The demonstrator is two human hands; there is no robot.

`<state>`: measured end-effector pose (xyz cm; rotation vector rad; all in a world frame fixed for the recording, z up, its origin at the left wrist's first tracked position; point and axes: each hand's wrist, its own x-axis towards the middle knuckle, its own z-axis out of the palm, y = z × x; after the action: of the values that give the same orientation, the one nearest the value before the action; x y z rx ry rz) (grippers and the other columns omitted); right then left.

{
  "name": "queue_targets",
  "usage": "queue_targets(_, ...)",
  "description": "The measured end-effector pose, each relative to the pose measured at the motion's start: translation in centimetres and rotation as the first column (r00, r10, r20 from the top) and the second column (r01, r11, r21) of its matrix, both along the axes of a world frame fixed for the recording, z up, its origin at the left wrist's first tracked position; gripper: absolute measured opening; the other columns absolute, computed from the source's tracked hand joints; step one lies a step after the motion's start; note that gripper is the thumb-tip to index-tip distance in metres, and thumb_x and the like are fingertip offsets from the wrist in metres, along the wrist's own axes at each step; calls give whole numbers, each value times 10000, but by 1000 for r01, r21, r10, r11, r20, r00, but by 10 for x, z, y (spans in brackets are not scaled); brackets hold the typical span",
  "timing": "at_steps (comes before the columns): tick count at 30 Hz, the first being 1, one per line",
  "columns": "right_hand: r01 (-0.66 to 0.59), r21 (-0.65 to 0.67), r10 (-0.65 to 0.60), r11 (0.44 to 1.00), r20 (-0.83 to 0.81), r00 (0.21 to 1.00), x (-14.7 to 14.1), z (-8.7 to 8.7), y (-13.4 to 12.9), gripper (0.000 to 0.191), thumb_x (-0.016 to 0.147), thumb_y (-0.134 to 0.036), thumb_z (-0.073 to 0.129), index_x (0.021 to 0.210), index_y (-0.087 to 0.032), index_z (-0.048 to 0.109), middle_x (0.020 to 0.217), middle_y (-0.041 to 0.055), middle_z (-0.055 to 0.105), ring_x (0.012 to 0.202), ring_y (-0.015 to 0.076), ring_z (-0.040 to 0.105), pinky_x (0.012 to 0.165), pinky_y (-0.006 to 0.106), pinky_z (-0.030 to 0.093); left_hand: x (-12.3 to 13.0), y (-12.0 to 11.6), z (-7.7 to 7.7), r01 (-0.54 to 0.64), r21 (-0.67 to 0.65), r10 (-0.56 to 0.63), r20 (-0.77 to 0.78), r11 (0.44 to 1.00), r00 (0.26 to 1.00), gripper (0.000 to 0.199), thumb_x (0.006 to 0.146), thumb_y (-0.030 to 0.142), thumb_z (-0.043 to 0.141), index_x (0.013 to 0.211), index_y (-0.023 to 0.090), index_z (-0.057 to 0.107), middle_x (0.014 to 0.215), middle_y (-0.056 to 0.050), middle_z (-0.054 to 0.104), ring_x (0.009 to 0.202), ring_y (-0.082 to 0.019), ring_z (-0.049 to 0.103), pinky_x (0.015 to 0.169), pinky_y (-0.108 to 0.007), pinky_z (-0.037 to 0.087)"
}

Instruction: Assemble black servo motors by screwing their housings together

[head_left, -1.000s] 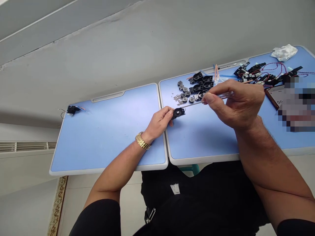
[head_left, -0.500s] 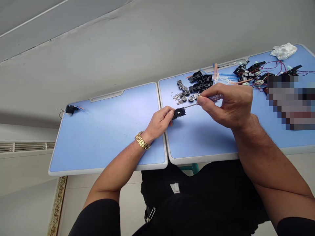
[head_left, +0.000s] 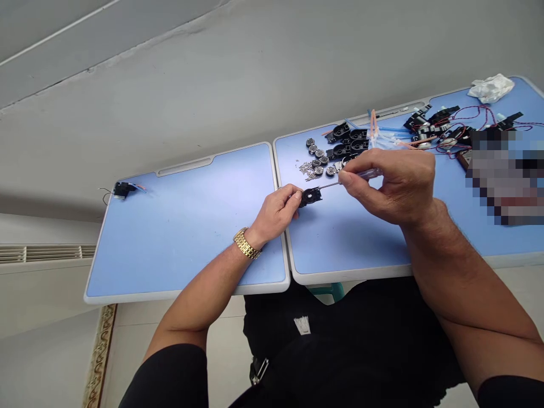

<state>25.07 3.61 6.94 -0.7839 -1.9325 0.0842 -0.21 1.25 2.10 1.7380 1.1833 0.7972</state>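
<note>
From my head camera I look down at two pale-blue folding tables set side by side. My left hand (head_left: 276, 214) grips a small round black plastic housing (head_left: 311, 196) with its fingers closed around the housing's left edge. The housing sits just right of the seam between the tables, and I can't tell whether it rests on the tabletop or is slightly raised. A gold link watch (head_left: 245, 243) is on my left wrist.

My right hand (head_left: 389, 187) is in a narrow pinch around a clear-handled screwdriver (head_left: 363, 177). Its thin steel shaft points left and reaches the housing's right side.

Just beyond the housing, on the right table (head_left: 348, 241), lie a small heap of tiny screws (head_left: 306, 170), rows of metal-rimmed bearings (head_left: 318, 154) and more black housings (head_left: 346, 139). Farther right are black modules with red and purple wires (head_left: 442, 126), with clear tubing and orange strips (head_left: 373, 127) beside them. A crumpled white tissue (head_left: 491, 88) sits at the far right corner, and a pixelated patch (head_left: 505, 175) hides the near right area. On the left table (head_left: 182, 238), a small wired black part (head_left: 122, 190) lies by the far left edge.
</note>
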Motion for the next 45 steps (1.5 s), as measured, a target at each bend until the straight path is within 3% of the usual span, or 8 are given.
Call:
queue_targets(21,-89,168,64,982,151,986,0,5,-2,120,1009,-168,734,930,-250,698,737,-29,780,618,162,726,558,324,504,1,-1,2,11,57,-7,-72,998,997,334,1167,428,485,1011,209,683,727,0,683,743,-189,640,799,-350,492)
queue_targets(25,-79,137,56,987,164,985,-1,7,-4,146,1012,-140,727,934,-259,697,732,-26,781,632,172,738,581,333,522,1,-1,3,15,50,-11,-74,999,997,329,1165,427,485,1014,211,682,731,0,688,745,-189,641,808,-354,496)
queue_targets(36,-54,123,27,991,216,976,1,6,-4,185,1066,-236,689,890,-276,729,725,-53,785,612,149,731,582,306,516,2,-2,5,22,54,-16,-108,998,994,306,1160,398,480,1022,216,684,733,0,689,747,-192,635,803,-358,491)
queue_targets(45,5,30,-12,1000,247,969,2,4,-5,230,1087,-340,642,881,-309,738,706,-41,777,590,174,711,578,346,527,2,-2,4,23,40,-19,-99,999,995,338,1167,432,475,1007,215,680,726,-3,688,742,-194,635,789,-353,493)
